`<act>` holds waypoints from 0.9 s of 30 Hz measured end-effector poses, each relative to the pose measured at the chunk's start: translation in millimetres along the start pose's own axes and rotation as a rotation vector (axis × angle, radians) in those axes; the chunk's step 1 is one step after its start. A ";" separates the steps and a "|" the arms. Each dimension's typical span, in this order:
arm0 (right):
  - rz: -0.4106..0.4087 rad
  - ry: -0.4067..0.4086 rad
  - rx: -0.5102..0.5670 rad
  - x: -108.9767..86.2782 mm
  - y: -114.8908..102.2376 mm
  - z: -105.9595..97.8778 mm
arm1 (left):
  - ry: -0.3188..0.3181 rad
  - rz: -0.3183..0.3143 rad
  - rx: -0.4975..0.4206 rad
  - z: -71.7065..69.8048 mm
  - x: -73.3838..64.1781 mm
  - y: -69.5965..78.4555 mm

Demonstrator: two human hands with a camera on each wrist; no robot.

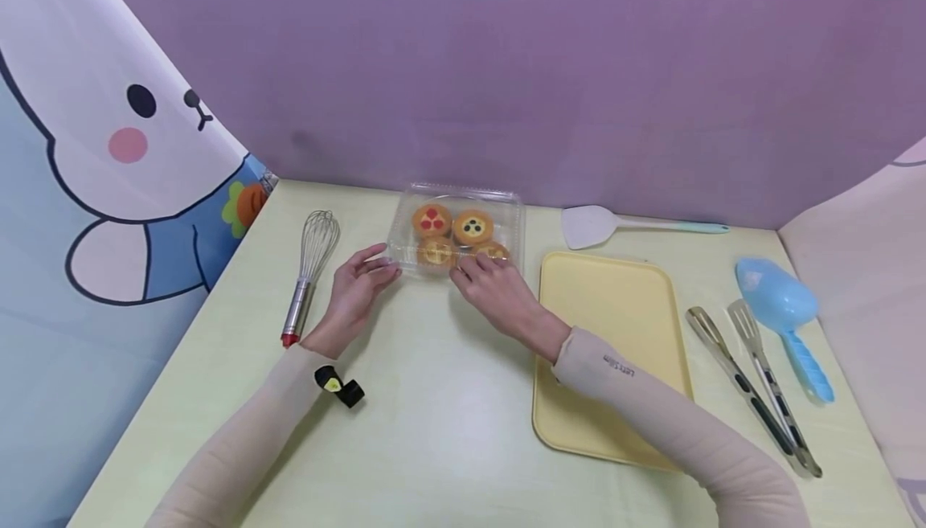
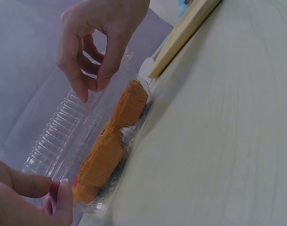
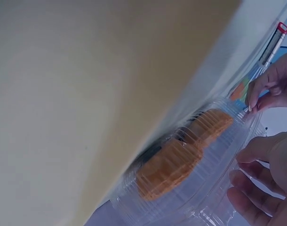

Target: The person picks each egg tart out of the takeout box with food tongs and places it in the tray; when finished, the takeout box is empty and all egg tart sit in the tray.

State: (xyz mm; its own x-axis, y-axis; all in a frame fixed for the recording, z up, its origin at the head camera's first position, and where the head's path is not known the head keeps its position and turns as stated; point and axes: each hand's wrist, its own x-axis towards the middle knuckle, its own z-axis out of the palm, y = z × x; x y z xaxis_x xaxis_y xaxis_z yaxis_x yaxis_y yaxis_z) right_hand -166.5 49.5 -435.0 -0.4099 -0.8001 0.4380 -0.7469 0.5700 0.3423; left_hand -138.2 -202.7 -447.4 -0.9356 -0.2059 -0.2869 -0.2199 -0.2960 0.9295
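A clear plastic box (image 1: 400,227) with a ribbed lid (image 2: 59,128) stands near the back of the table. Inside are several round orange-brown tarts, one with red dots (image 1: 432,221) and one with black dots (image 1: 473,227); the front ones show through the lid's edge. My left hand (image 1: 353,299) pinches the box's front left corner between thumb and finger. Toward the front right, my right hand (image 1: 502,295) grips the front rim, thumb and index fingertips close together on it in the left wrist view. The other right fingers curl loosely beside the rim.
A whisk (image 1: 309,271) lies left of my left hand. Under my right forearm is a yellow tray (image 1: 608,287). A white spatula (image 1: 589,227) lies behind the tray; tongs (image 1: 745,387), a slotted turner (image 1: 748,335) and a blue scoop (image 1: 777,295) lie at the right.
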 end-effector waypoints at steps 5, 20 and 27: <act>0.004 0.017 -0.007 0.5 0.3 1.4 | 0.036 -0.024 -0.034 -0.2 1.7 0.4; 0.041 0.020 0.004 1.7 1.5 -0.6 | 0.033 -0.049 -0.055 -4.8 6.5 -1.4; 0.063 0.050 0.016 3.7 4.6 -2.9 | 0.029 -0.046 -0.036 -4.8 5.3 -1.4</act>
State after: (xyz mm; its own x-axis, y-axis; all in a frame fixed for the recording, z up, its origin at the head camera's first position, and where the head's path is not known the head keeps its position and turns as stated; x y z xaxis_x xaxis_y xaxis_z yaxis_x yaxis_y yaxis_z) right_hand -169.9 49.7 -429.4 -0.4301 -0.7520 0.4996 -0.7290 0.6157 0.2991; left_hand -141.5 -207.9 -451.4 -0.9161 -0.2183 -0.3363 -0.2520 -0.3387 0.9065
